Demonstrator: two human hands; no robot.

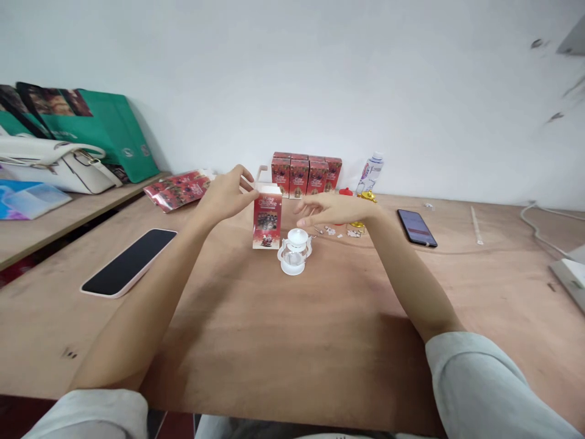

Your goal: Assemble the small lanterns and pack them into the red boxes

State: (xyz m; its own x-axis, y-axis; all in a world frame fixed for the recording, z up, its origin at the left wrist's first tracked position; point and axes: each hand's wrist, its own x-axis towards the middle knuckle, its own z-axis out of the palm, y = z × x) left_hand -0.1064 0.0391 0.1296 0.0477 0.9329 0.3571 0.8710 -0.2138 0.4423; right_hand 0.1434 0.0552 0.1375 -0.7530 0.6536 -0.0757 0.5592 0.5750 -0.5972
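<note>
A red printed box (267, 221) stands upright on the wooden table, its top flap raised. My left hand (230, 194) is at the box's upper left edge, thumb and fingers closed on it. Just right of the box sits a small white lantern (293, 253) with a clear middle. My right hand (326, 208) hovers above and behind the lantern, fingers apart and holding nothing visible. Small metal and white bits (331, 231) lie beyond it, near a gold lantern top (368, 196) and a red one (346, 191), both partly hidden by my right hand and wrist.
Several red boxes (298, 177) stand by the wall, beside a bottle (370, 173). Flat red cartons (179, 189) lie back left. One phone (129, 262) is at left, another (417, 228) at right. A white bag (57, 163) and green bag (109, 131) occupy the far left.
</note>
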